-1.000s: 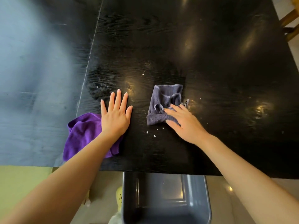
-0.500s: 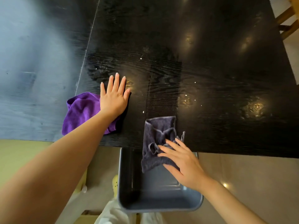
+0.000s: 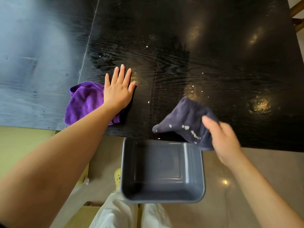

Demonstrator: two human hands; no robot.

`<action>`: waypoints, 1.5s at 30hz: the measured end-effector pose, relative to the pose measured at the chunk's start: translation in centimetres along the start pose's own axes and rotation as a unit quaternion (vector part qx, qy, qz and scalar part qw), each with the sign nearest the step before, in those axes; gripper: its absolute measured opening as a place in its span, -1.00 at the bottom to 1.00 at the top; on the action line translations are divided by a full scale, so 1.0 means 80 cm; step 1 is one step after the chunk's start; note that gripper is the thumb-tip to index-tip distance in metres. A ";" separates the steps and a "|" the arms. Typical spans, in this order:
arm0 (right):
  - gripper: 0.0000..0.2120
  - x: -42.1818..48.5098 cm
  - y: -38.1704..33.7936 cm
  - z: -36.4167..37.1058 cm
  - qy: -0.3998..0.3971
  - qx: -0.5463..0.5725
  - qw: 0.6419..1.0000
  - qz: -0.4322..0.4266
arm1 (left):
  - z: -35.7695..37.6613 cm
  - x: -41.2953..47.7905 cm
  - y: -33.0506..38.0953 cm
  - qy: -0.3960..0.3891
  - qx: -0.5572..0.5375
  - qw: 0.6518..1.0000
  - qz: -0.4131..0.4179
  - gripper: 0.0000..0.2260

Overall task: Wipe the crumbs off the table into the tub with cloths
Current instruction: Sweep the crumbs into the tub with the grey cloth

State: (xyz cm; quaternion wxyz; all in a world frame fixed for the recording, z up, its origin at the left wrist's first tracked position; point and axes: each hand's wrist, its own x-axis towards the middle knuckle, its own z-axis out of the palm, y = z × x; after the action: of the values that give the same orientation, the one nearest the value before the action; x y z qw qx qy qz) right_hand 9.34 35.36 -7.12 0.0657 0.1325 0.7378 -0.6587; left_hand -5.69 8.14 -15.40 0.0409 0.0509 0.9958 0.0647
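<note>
My right hand (image 3: 223, 140) grips a dark grey cloth (image 3: 184, 120), lifted off the black table (image 3: 181, 38) at its near edge; pale crumbs cling to the cloth's underside. Below the edge sits an open grey tub (image 3: 162, 197), with nothing visible inside. My left hand (image 3: 117, 91) lies flat on the table with fingers spread, its heel resting on a purple cloth (image 3: 85, 102). A few white crumbs (image 3: 148, 101) remain scattered on the tabletop between the hands and further back.
A wooden chair leg (image 3: 297, 7) shows at the far right corner. My legs in white trousers (image 3: 125, 213) and a yellow shoe (image 3: 117, 176) are under the tub. Tiled floor (image 3: 246, 170) lies to the right.
My right hand dragged the grey cloth from mid-table toward me over the edge above the tub, then grasped and lifted it. The left hand stayed on the purple cloth.
</note>
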 end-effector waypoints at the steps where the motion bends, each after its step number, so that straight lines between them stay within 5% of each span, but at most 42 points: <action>1: -0.81 0.015 -0.013 -0.001 0.005 0.032 0.999 0.008 | 0.001 0.000 0.000 0.001 0.000 1.000 0.000 -0.50; 8: -0.79 0.128 -0.100 0.012 0.022 0.117 0.992 0.038 | 0.003 0.000 0.000 0.011 -0.005 1.000 0.001 -0.53; 12: -0.83 0.196 -0.117 0.044 0.053 -0.025 0.998 -0.005 | 0.005 0.001 -0.003 0.018 -0.010 1.000 0.003 -0.55; 16: -0.72 0.224 -0.086 0.088 -0.046 -0.237 0.966 -0.092 | 0.005 0.002 -0.004 0.021 -0.011 1.000 0.007 -0.55; 20: -0.73 0.200 -0.031 0.109 -0.143 -0.405 0.894 -0.128 | 0.004 0.001 -0.006 0.019 -0.004 1.000 0.017 -0.54; 28: -0.68 0.053 0.010 0.091 -0.250 -0.404 0.864 -0.168 | -0.002 0.001 -0.003 0.003 -0.013 1.000 0.009 -0.54; 34: -0.76 -0.024 0.047 0.071 -0.291 -0.347 0.879 -0.148 | 0.001 0.002 -0.004 0.003 -0.013 1.000 0.010 -0.54; 40: -0.81 -0.046 0.109 0.062 -0.152 -0.323 0.934 -0.007 | 0.002 0.002 -0.004 0.010 -0.007 1.000 0.012 -0.54; 45: -0.75 -0.018 0.151 0.079 -0.082 -0.402 0.908 0.091 | 0.002 0.002 -0.003 0.006 -0.005 1.000 0.010 -0.54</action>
State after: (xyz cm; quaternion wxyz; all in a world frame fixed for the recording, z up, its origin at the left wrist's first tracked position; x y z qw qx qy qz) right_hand 13.61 30.09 -19.03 0.2329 0.1068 0.9168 -0.3062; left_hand -5.88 7.91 -15.61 0.0349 0.0600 0.9951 0.0699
